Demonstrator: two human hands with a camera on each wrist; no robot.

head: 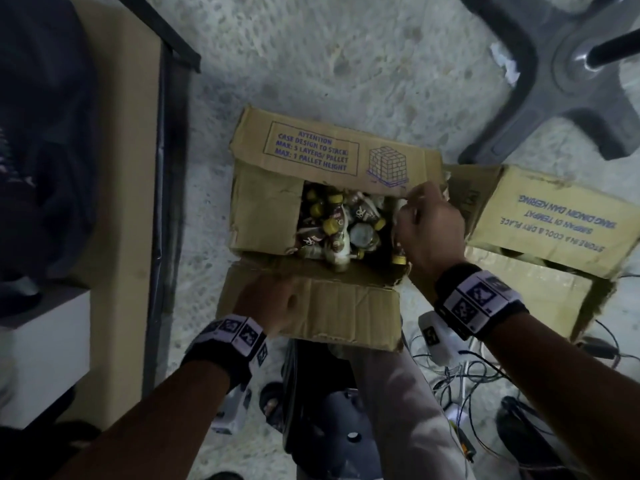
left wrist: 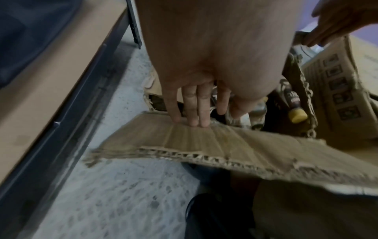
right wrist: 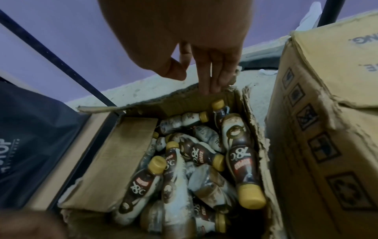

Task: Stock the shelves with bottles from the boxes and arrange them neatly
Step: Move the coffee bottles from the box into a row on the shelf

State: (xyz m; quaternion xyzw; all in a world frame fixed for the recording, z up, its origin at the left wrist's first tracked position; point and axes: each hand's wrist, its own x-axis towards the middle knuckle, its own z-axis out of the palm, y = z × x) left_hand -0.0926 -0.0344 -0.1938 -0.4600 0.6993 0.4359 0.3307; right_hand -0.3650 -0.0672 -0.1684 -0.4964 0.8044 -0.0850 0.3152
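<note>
While your left hand point(head: 273, 303) pressed straight fingers point(left wrist: 193, 103) flat on the near flap point(head: 311, 308) of the open box point(head: 266, 206), your right hand point(head: 427, 230) reached to the far flap point(head: 332, 150), its fingertips point(right wrist: 208, 84) resting along that flap's torn edge. Neither grip was clamped on anything: the left lay open on the cardboard, and the right's fingers were extended and close together, thumb apart, holding no bottle. The bottles point(right wrist: 184, 161), brown and white with yellow caps, lay jumbled on their sides inside the box on the floor point(head: 346, 64), between the shelf unit point(head: 138, 168) on the left and a second box point(head: 547, 220) just to the right.

To do this step well, you needed both flaps folded fully back so the opening stayed wide; the far flap looked likely to spring over the bottles if merely touched, so a firm crease outward would have served you. The cardboard looked soft and ragged, so pressing near the fold rather than the edge seemed wiser. Once the opening was clear, the bottle point(right wrist: 241, 153) lying along the right wall looked the easiest first pick, gripped round its body
</note>
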